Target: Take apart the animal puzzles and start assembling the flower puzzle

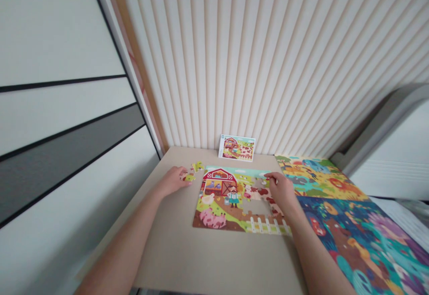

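A farm jigsaw puzzle (219, 205) lies flat on the table, showing a red barn, a farmer, a pig and cows. Bare table shows through a gap right of the farmer and a smaller one near the upper right. My right hand (280, 188) is over the upper right of the puzzle, finger and thumb pinched on a puzzle piece (266, 180) that is mostly hidden. Left of the puzzle, my left hand (174, 181) curls its fingers round a loose green and brown puzzle piece (189, 178). More loose pieces (197, 166) lie just beyond it.
A small card (237, 148) with the farm picture leans against the pleated wall behind the table (214, 259). Two other picture puzzles, a savanna scene (318, 179) and a dark forest scene (362, 241), lie at the right. A white panel borders the left side.
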The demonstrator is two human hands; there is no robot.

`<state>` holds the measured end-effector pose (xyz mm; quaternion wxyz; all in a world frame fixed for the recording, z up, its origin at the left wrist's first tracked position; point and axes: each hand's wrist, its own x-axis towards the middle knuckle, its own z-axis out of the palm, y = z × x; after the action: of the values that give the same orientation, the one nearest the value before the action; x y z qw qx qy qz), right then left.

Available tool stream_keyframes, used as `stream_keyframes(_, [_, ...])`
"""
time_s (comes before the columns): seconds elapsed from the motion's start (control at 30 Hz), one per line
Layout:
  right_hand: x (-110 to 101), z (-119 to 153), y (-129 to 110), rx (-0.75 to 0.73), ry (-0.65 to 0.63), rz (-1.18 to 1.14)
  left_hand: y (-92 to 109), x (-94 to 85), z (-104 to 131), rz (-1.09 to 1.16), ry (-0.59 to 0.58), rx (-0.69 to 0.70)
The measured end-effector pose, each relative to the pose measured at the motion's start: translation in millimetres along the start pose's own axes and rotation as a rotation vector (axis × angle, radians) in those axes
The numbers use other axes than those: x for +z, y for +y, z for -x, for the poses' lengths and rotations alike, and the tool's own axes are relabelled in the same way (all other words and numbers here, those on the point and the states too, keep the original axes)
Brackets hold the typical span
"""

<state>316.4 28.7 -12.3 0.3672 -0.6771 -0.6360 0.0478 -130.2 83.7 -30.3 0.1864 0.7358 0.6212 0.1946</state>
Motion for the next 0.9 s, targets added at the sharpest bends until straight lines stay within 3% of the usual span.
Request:
stream_keyframes(0.27, [-1.0, 2.7, -8.2, -0.038, -0.008, 0.006, 1.5, -2.5, 2.1, 0.02, 0.07, -0.024])
stream_keyframes(0.43, [-3.6, 5.0, -15.1, -0.073, -0.01, -0.022, 8.0, -1.8, -1.0, 0.306, 0.099, -0.068])
stream_keyframes(0.6, [-2.7, 10.8, -27.6, -0.139, -0.039, -0.084, 51.4, 4.9, 4.8, 0.828, 0.187, -0.03])
stream_keyframes(0.77, [7.7, 24.7, -49.4, -0.193, -0.184, -0.292, 108.3, 35.4, 29.4, 1.106, -0.007, 0.065])
stream_keyframes(0.9, [14.5, 35.9, -67.8, -0.184, -0.319, -0.461, 135.8, 62.8, 46.7, 1.209, -0.157, 0.143])
